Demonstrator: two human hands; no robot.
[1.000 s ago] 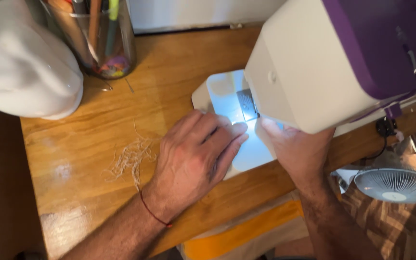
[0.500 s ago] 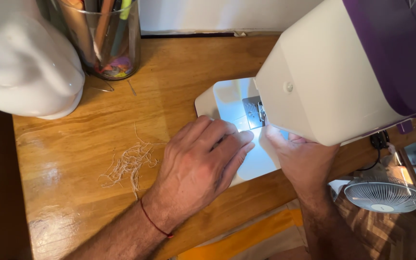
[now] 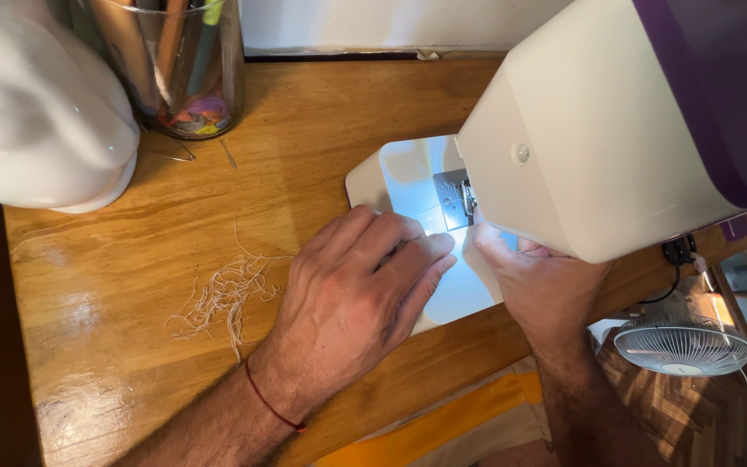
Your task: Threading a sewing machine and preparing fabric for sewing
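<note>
Wooden table: carries every item listed. Sewing machine, white with purple top: stands at right, its lit bed reaching leftward. White rounded object: top left corner. Left hand: lies flat, palm down on the bed, fingers extended together, holding nothing, apparently to steady work near the needle. Right hand: partly under the machine head; its fingers' spread cannot be told. Glass jar: holds pencils and colourful oddments. Thread scraps: loose beside the left hand.

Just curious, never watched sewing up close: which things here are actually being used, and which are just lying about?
In use:
left hand
right hand
sewing machine
its lit white bed

Lying about:
thread scraps
glass jar of pencils
white rounded object
small fan
</note>
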